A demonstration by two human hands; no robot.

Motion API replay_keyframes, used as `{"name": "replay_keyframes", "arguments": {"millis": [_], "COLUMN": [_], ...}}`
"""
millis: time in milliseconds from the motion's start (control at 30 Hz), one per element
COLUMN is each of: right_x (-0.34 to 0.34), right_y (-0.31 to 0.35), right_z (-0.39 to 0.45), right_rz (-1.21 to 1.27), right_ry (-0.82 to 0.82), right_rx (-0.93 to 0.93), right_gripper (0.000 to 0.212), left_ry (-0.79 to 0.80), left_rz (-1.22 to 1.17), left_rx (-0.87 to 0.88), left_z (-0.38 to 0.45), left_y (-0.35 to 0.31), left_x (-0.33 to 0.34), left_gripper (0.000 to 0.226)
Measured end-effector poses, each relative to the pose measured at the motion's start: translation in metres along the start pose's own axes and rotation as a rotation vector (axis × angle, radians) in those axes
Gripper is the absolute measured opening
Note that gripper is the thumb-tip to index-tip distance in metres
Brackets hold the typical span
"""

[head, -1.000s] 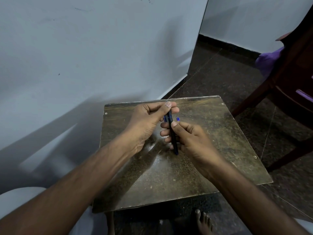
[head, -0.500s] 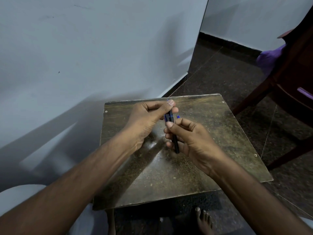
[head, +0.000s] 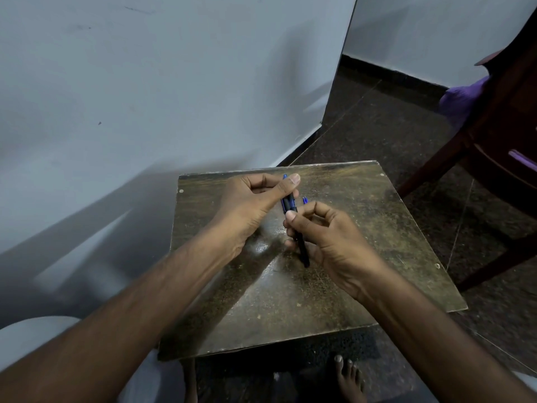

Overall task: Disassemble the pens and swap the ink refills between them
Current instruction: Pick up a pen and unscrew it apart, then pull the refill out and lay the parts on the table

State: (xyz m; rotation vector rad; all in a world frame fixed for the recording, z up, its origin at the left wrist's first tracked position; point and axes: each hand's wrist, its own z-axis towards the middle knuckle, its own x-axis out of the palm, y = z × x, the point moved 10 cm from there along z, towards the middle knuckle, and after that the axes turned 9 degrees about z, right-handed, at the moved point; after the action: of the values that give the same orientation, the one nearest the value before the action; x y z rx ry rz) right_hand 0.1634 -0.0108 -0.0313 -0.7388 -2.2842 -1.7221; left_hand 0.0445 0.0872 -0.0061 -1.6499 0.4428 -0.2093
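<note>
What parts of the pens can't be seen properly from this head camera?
- Black pen, head view: its middle is hidden under the right hand.
- Blue pen: mostly covered by the left hand; only its end shows.
- Small blue piece: too small to identify.
- Whether either pen is already open: cannot tell.

Pen (head: 291, 205) upper barrel hidden under left hand (head: 250, 203) thumb; small blue piece (head: 304, 200) behind right hand (head: 328, 242), too small to identify; chair (head: 499, 146) cropped at right edge
</note>
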Motion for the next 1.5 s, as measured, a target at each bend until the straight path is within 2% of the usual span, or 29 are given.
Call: {"name": "replay_keyframes", "arguments": {"millis": [100,267,333,467,567,667,800,900,1167,1367,1500], "right_x": [-0.006,-0.003,-0.003,-0.013,-0.021,-0.023,-0.017,-0.014,-0.017,-0.017,-0.015], "right_y": [-0.001,0.01,0.013,0.013,0.014,0.017,0.018,0.018,0.016,0.014,0.008], "right_z": [-0.002,-0.003,-0.004,-0.005,-0.006,-0.008,-0.008,-0.008,-0.008,-0.007,-0.006], "right_rz": [-0.088,-0.264,-0.342,-0.491,-0.529,-0.52,-0.558,-0.561,-0.541,-0.53,-0.409], "right_ry": [-0.052,-0.043,-0.044,-0.11,-0.164,-0.183,-0.165,-0.161,-0.153,-0.141,-0.112], "right_rx": [0.007,-0.119,-0.161,-0.158,-0.132,-0.13,-0.137,-0.141,-0.127,-0.122,-0.069], "right_gripper": [0.022,0.013,0.017,0.015,0.017,0.017,0.017,0.016,0.016,0.016,0.013], "left_ry": [-0.028,-0.06,-0.08,-0.179,-0.258,-0.217,-0.167,-0.141,-0.042,-0.07,-0.064], "left_rz": [0.011,0.001,0.018,0.081,0.286,0.626,0.979,1.142,1.122,0.987,0.965], "left_rx": [-0.006,0.016,0.033,0.076,0.094,0.082,-0.061,-0.138,-0.216,-0.216,-0.212], "left_z": [0.0,0.001,0.002,0.01,0.015,0.019,0.019,0.019,0.024,0.028,0.026], "left_y": [-0.002,-0.005,-0.008,-0.021,-0.03,-0.031,-0.015,-0.006,0.015,0.019,0.019], "left_x": [-0.002,-0.007,-0.013,-0.04,-0.072,-0.091,-0.104,-0.105,-0.098,-0.1,-0.099], "left_gripper": [0.03,0.024,0.024,0.025,0.032,0.031,0.033,0.034,0.034,0.039,0.038]}}
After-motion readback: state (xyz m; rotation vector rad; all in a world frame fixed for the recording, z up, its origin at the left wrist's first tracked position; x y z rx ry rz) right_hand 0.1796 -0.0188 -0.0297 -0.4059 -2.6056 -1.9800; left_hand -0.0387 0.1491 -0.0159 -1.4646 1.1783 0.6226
